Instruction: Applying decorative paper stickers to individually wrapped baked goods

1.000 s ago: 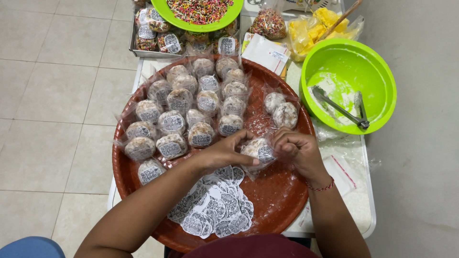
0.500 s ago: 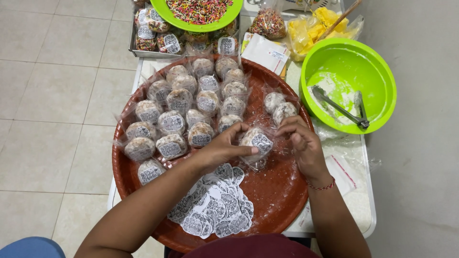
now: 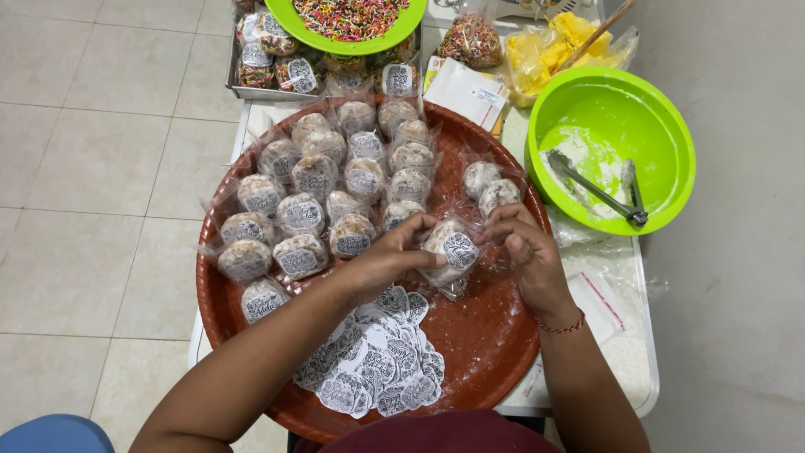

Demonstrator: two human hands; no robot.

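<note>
The work surface is a small white desk [image 3: 646, 382] standing on a floor of large pale tiles [image 3: 92, 143]; a plain grey floor area [image 3: 738, 319] lies to the right of the desk. A large round reddish-brown tray [image 3: 495, 352] covers most of the desk, dusted with white powder.

The left hand [image 3: 381, 262] and the right hand [image 3: 524, 252] are both closed on one wrapped sweet ball [image 3: 449, 250], which sits in clear plastic with a round white label facing up. The ball is held just above the tray, near its centre, between the two hands. The left fingers grip its left edge; the right fingers pinch the wrapper on its right side. A red bracelet [image 3: 563, 326] circles the right wrist.

Rows of wrapped, labelled balls [image 3: 323, 189] fill the upper left of the tray. Two further wrapped balls [image 3: 490, 186] lie apart at the upper right. A loose pile of white stickers [image 3: 377, 365] lies on the near part of the tray.

A green bowl [image 3: 662, 126] with metal tongs [image 3: 599, 189] stands to the right of the tray. A second green bowl with coloured sprinkles [image 3: 348, 15] sits at the far edge, over a metal tray [image 3: 243, 91] of packed balls. A yellow bag [image 3: 558, 50] lies beside it.
</note>
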